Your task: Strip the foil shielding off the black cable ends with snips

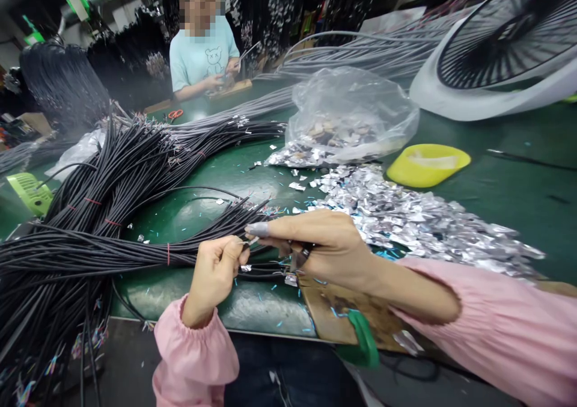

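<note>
My left hand [219, 272] is closed in a pinch at the end of a thin cable, whose pale stripped tip [247, 241] shows between my two hands. Beside it my right hand [333, 241] is curled round a small dark tool [304, 252], mostly hidden by the fingers. Its index finger points left and has a grey covering on the tip, close to the cable tip. Behind and left of my hands lies a bundle of black cables [189, 252], tied with a red band [169, 254]. Their ends show stripped coloured wires and bits of foil.
A heap of silver foil scraps [406, 214] covers the table right of my hands, with a clear plastic bag [351, 112] and yellow dish [428, 165] behind. A fan [491, 52] stands back right. Across the table sits a co-worker [202, 58], near orange-handled scissors [175, 114].
</note>
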A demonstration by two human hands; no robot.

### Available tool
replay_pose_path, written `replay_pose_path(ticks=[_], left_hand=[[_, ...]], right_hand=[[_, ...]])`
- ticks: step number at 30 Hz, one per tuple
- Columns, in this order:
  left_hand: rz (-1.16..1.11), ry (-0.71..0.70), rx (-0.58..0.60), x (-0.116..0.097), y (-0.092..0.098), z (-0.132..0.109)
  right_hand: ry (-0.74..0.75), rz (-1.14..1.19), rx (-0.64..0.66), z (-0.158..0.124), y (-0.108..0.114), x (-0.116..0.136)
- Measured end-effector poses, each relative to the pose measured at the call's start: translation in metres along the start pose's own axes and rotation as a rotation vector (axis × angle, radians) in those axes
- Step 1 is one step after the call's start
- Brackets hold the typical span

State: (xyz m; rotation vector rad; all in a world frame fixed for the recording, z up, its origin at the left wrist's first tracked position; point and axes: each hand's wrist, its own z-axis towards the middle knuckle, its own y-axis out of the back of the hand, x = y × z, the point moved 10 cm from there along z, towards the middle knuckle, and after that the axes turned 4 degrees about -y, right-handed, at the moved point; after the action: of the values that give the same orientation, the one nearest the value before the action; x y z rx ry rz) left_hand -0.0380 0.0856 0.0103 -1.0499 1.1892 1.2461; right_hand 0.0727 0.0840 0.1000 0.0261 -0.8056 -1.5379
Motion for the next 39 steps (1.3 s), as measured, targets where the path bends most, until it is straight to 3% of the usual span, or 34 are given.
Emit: replay_pose_path(ticks=[4, 10, 15, 19, 25, 32, 39], left_hand=[[0.002, -0.013, -0.042, -0.001, 0.002, 0.0], [-0.017, -0.095, -0.122, -0.012, 0.004, 0.0], [-0.066, -0.203, -0.293, -0.023, 0.02, -0.006], [-0.076, -0.113, -0.234, -0.015, 0.017, -0.004], [-0.041, -0.043, -0.169, -0.009, 0.01, -0.002], [0.022, -0.015, -0.08, -0.005, 0.005, 0.0], [-0.093, 0.051, 0.008, -0.007, -0.002, 0.0]], right_hand=[[-0.105, 0.036, -0.051, -0.002, 0.0, -0.005], [-0.545, 0.282, -0.117, -0.008, -0.008, -0.041], [-0.786, 0.334, -0.101, -0.016, -0.022, -0.072], [-0.633, 0.371, -0.144, -0.006, -0.01, -0.059], [-0.319, 0.306, -0.041, 0.004, -0.003, -0.022], [-0.202, 0.216, -0.03, 0.004, -0.005, -0.017], [-0.129, 0.132, 0.043, 0.006, -0.007, -0.007]])
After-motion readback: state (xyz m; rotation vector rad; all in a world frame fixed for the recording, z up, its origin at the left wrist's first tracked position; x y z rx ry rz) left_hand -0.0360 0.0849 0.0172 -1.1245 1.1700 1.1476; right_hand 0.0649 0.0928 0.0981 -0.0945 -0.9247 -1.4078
